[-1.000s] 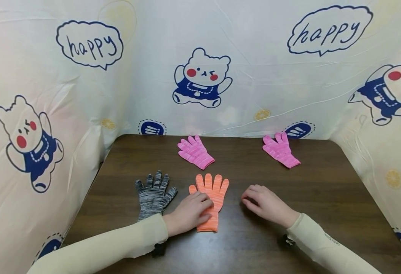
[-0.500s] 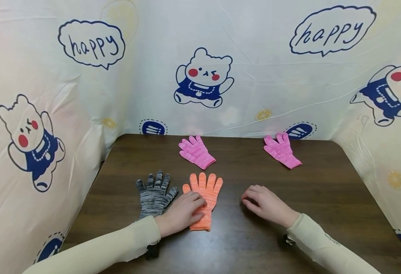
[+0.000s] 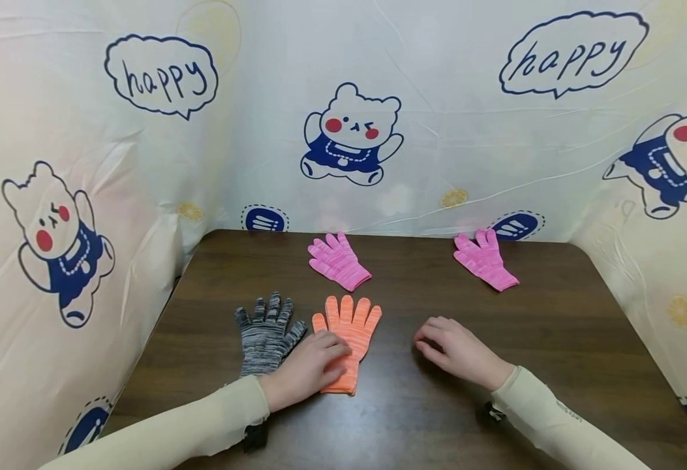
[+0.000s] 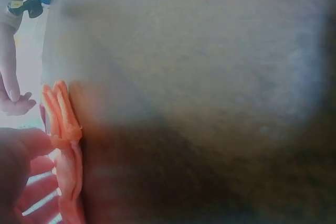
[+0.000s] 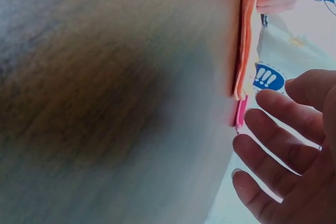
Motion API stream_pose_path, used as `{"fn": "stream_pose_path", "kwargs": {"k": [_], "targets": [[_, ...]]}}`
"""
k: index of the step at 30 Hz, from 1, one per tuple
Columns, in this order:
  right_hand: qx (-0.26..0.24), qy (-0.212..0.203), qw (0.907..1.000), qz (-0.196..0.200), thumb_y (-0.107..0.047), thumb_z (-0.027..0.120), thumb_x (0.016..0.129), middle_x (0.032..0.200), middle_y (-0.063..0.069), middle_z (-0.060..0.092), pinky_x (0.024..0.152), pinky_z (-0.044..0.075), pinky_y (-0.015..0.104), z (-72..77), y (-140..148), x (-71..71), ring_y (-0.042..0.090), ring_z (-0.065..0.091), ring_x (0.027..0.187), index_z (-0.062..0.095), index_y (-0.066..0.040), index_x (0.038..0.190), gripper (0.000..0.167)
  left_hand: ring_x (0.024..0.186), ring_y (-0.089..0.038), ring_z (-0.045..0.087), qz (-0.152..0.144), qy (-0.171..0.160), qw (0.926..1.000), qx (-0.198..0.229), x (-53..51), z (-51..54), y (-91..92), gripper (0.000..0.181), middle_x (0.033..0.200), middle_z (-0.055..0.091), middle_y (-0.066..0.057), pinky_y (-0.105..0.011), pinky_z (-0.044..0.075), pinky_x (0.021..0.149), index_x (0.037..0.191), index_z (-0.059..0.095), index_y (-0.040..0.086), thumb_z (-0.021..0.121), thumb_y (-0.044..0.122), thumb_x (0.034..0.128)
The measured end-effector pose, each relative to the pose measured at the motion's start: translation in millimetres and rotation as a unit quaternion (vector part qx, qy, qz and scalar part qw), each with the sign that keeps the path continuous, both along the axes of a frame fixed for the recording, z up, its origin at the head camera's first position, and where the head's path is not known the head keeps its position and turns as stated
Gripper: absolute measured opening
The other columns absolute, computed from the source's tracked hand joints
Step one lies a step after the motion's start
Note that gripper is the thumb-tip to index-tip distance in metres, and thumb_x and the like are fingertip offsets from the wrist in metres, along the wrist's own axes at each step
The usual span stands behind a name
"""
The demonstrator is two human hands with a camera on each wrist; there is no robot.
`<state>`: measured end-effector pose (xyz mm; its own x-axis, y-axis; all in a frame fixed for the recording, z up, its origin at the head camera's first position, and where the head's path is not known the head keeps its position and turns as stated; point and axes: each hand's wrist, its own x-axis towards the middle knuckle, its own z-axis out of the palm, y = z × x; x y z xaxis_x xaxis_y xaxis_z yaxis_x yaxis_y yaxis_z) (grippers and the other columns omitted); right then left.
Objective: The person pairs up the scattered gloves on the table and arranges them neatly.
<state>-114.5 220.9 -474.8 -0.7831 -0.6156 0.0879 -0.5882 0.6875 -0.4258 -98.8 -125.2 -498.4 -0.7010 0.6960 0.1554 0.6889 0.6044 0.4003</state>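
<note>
An orange knit glove (image 3: 357,336) lies flat on the table with its fingers pointing away. My left hand (image 3: 308,369) rests on its left side, fingertips touching the knit; in the left wrist view the thumb and fingers sit against the orange glove (image 4: 67,166) without wrapping round it. Left of it is a grey-and-black striped glove (image 3: 267,339), its cuff partly hidden behind my left hand and sleeve. My right hand (image 3: 457,349) holds nothing and rests right of the orange glove, fingers loosely bent; the right wrist view has these fingers (image 5: 278,156) spread and apart from any glove.
Two pink gloves lie near the table's back edge, one pink glove (image 3: 338,261) at the centre and another pink glove (image 3: 487,260) to the right. The dark wooden table (image 3: 413,424) is enclosed by a printed cloth (image 3: 437,117) at the back and sides.
The orange glove has slid left under my left hand, closer to the grey striped glove. My right hand stays in place. The head view has shifted slightly.
</note>
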Motion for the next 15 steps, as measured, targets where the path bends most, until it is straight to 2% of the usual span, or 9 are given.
{"fn": "stream_pose_path", "kwargs": {"k": [5, 8, 15], "targets": [[-0.001, 0.002, 1.0, 0.005, -0.019, 0.074, 0.098, 0.101, -0.01, 0.066, 0.088, 0.056, 0.04, 3.3, -4, -4.8, 0.011, 0.061, 0.095, 0.075, -0.018, 0.107, 0.009, 0.119, -0.019, 0.059, 0.0, -0.025, 0.9996, -0.012, 1.4, -0.9, -1.9, 0.033, 0.126, 0.067, 0.0, -0.043, 0.049, 0.101, 0.129, 0.072, 0.012, 0.073, 0.026, 0.0989], [0.002, 0.009, 0.9999, 0.01, -0.02, 0.074, 0.098, 0.1, -0.009, 0.066, 0.086, 0.056, 0.039, 7.1, -9, -11.3, 0.011, 0.061, 0.094, 0.075, -0.017, 0.107, 0.009, 0.118, -0.019, 0.06, 0.002, -0.029, 0.9994, -0.018, 1.3, 0.2, -1.3, 0.033, 0.125, 0.067, 0.0, -0.042, 0.05, 0.101, 0.128, 0.072, 0.012, 0.074, 0.025, 0.0986], [0.006, 0.013, 0.9996, 0.023, -0.017, 0.074, 0.097, 0.101, -0.005, 0.068, 0.086, 0.058, 0.04, 18.5, -26, -39.3, 0.013, 0.063, 0.093, 0.076, -0.014, 0.108, 0.012, 0.113, -0.018, 0.06, -0.001, -0.023, 0.9994, -0.027, 0.2, 4.7, 1.2, 0.03, 0.121, 0.067, 0.0, -0.038, 0.051, 0.098, 0.125, 0.072, 0.012, 0.074, 0.025, 0.0978]]}}
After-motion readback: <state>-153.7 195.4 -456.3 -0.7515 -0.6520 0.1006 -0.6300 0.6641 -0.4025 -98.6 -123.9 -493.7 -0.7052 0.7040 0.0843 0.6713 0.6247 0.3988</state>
